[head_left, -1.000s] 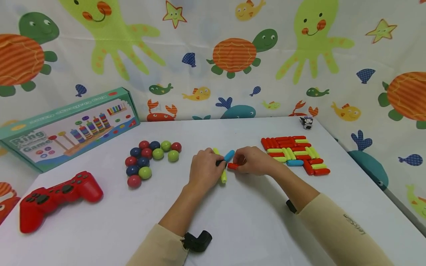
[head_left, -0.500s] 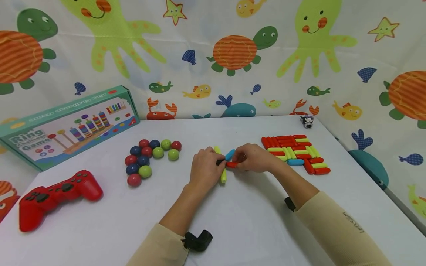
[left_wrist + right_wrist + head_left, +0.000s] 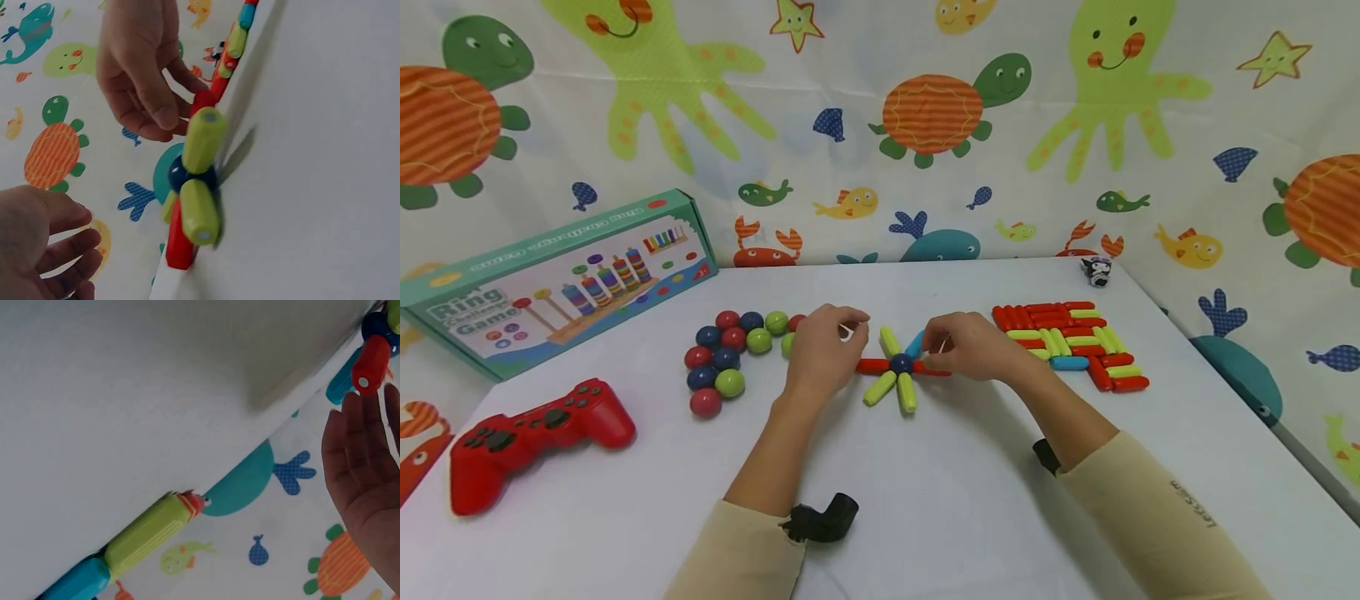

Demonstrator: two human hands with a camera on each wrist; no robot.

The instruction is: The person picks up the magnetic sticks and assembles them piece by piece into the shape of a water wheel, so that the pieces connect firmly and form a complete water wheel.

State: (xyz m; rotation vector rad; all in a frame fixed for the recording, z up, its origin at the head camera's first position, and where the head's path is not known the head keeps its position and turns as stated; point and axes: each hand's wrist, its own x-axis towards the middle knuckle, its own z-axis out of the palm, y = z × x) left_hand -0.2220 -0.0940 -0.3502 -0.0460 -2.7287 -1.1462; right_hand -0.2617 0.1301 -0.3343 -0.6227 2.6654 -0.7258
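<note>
A dark blue ball (image 3: 901, 363) sits mid-table with sticks radiating from it: a left red stick (image 3: 874, 366), a right red stick (image 3: 936, 369), several yellow-green sticks (image 3: 907, 393) and a blue stick (image 3: 914, 343). My left hand (image 3: 820, 350) hovers by the left red stick's outer end; the left wrist view shows its loosely bent fingers (image 3: 72, 250) apart from the pieces. My right hand (image 3: 973, 348) is beside the right red stick and partly hides the blue one. In the right wrist view its extended fingers (image 3: 356, 431) reach the red stick's end; contact is unclear.
Several red, blue and green balls (image 3: 726, 358) lie left of the hands. Rows of loose sticks (image 3: 1078, 342) lie at right. A red game controller (image 3: 542, 442), a boxed ring game (image 3: 561, 283) and a small figurine (image 3: 1097, 272) stand around the white table.
My left hand has let go of the ball and moved left, uncovering the dark blue ball, left red stick and lower yellow-green stick. My right hand has released the right red stick, staying close.
</note>
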